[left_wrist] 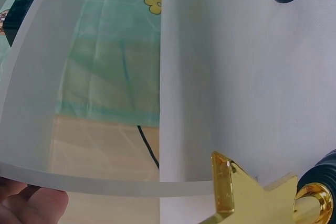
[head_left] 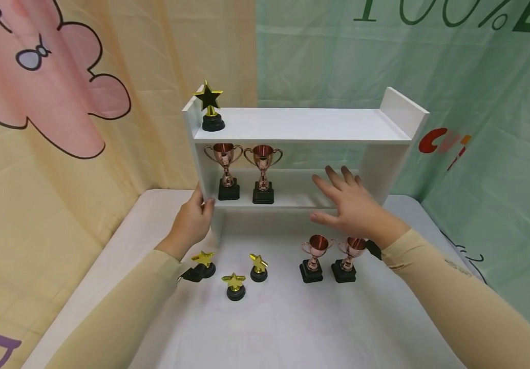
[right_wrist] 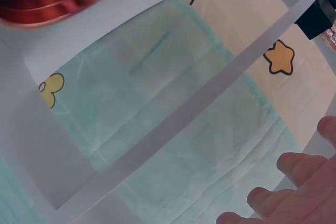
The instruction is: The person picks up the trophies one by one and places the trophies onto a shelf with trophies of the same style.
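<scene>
A white two-tier shelf [head_left: 301, 123] stands on the table. My left hand [head_left: 187, 225] holds the edge of its left side panel, thumb in front, the other fingers partly hidden behind. In the left wrist view, fingertips [left_wrist: 47, 203] show at that panel. My right hand [head_left: 354, 207], fingers spread and holding nothing, hovers before the right half of the lower tier. On that tier's left stand two copper cup trophies, an outer one [head_left: 229, 187] and an inner one [head_left: 263, 192]. A gold star trophy [head_left: 212, 122] stands at the top tier's left end.
Below my right hand, two more copper cups [head_left: 312, 269] [head_left: 345, 271] stand on the white tablecloth [head_left: 274, 333]. Three small gold star trophies [head_left: 235, 291] stand front left, one beside my left wrist. Printed curtains [head_left: 163, 97] hang behind and at both sides.
</scene>
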### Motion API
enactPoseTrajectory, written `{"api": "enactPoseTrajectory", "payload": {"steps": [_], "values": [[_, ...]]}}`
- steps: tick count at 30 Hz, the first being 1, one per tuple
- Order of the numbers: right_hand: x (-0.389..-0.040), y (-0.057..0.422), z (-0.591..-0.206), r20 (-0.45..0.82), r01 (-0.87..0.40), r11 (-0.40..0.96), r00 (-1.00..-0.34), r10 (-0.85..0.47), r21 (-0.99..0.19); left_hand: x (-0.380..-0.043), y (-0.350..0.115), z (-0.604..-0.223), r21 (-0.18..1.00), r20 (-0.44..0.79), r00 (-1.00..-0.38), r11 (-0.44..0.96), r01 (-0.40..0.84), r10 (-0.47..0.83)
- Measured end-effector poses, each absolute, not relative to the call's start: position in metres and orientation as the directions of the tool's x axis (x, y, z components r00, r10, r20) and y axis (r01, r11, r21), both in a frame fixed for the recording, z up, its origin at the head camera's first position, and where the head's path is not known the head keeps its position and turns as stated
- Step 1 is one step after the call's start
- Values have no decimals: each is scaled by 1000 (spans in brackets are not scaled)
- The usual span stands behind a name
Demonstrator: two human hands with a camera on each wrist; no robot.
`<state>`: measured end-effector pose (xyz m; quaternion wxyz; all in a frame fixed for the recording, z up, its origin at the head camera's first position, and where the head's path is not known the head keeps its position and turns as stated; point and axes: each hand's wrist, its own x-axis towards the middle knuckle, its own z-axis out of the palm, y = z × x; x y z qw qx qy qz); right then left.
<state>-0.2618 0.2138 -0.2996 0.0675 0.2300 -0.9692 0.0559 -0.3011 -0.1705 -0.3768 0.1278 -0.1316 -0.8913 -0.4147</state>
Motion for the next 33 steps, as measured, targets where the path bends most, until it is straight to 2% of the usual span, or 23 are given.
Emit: {"api": "enactPoseTrajectory", "payload": {"steps": [13, 33], "values": [[-237, 229, -310, 152, -435, 899, -893, -424, -43, -301, -170, -378, 707, 336, -933, 620, 340, 128], [-208, 253, -333, 116, -372, 922, -926, -360, -105, -302, -170, -379, 701, 350, -928, 620, 352, 130]]}}
